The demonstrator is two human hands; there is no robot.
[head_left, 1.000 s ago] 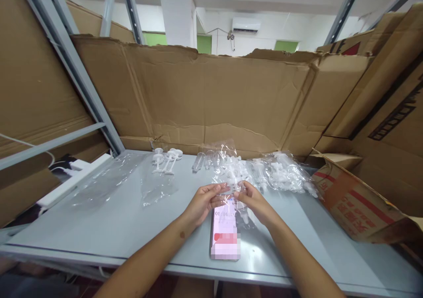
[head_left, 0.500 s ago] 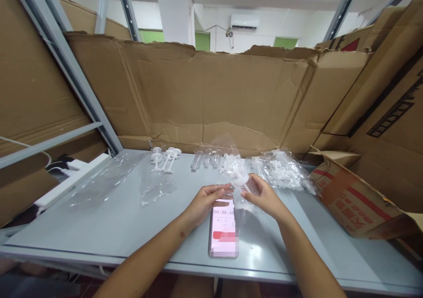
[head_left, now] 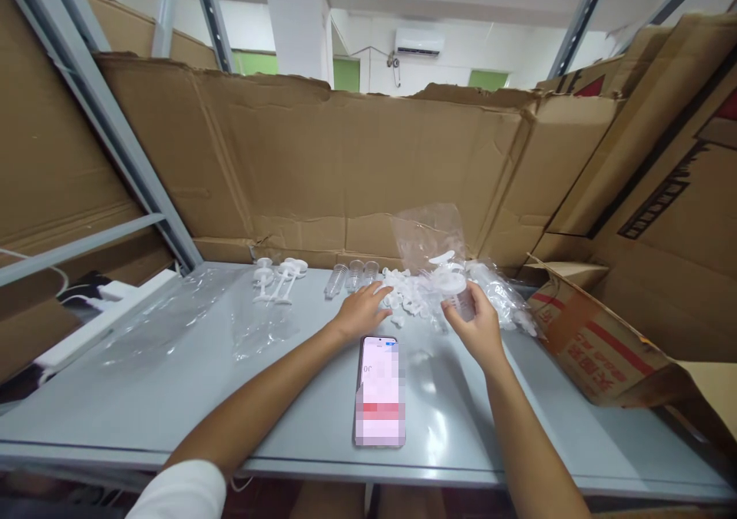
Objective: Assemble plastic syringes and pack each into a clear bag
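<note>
My right hand [head_left: 477, 325] is closed on a clear plastic bag [head_left: 431, 244] that it holds upright above the grey table [head_left: 173, 396]; white plastic parts show inside the bag near my fingers. My left hand [head_left: 362, 310] lies on the table with its fingers spread over a heap of small white plastic parts [head_left: 403, 289] just beyond a phone [head_left: 380, 390] lying face up. A pile of bagged white parts [head_left: 502, 295] rests to the right of my right hand.
Three clear ribbed tubes [head_left: 351, 276] and a few white plunger pieces [head_left: 276, 277] lie at the back. Empty clear bags [head_left: 173, 315] cover the left side. Cardboard sheets [head_left: 322, 166] wall the bench; an open carton [head_left: 599, 342] sits right, a white power strip [head_left: 97, 319] left.
My right hand has lifted the clear bag up and to the right, spilling white parts onto the table. My left hand let go of the bag and moved forward onto the parts.
</note>
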